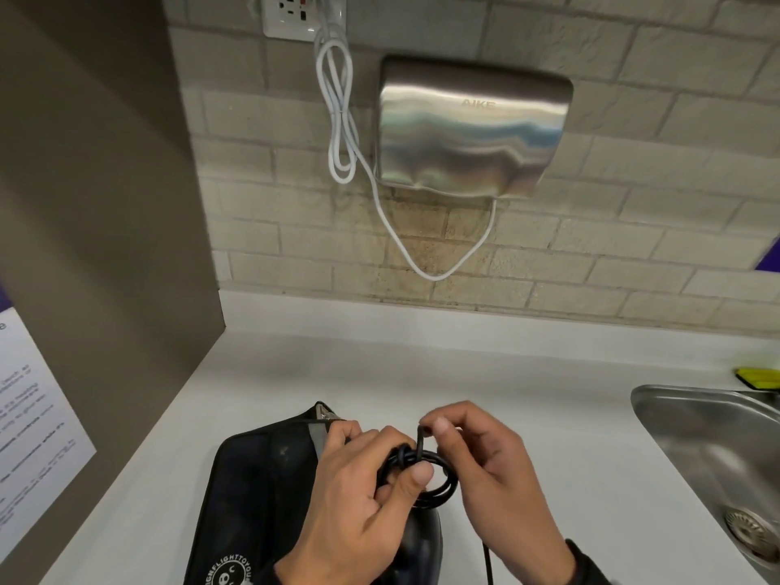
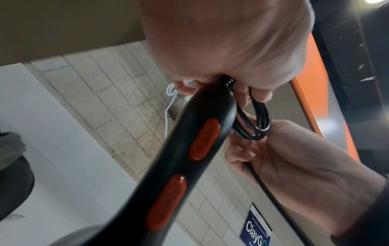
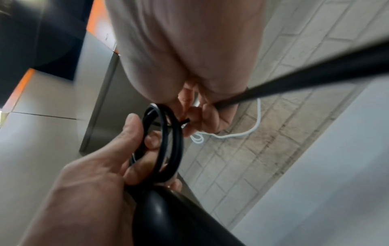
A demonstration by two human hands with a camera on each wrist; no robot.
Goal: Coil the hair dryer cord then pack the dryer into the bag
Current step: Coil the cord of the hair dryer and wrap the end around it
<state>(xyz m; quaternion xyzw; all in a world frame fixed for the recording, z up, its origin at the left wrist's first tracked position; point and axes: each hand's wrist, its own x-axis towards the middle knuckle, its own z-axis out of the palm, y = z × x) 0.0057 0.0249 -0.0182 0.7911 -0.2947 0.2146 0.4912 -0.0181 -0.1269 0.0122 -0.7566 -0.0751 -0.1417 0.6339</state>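
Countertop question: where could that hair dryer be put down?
Bare countertop runs between the tiled wall and the hands, and between the right hand and the sink. It is crowded near the left hand, over the black bag.

The head view was bright and evenly lit, with soft shadows on the white counter point(image 1: 464, 373). The steel hand dryer point(image 1: 472, 128) showed wavy glare. Wall lines bent near the edges. Both wrist views were blurred; the black cord point(image 3: 305, 79) was smeared, and a lamp flared in the corner.
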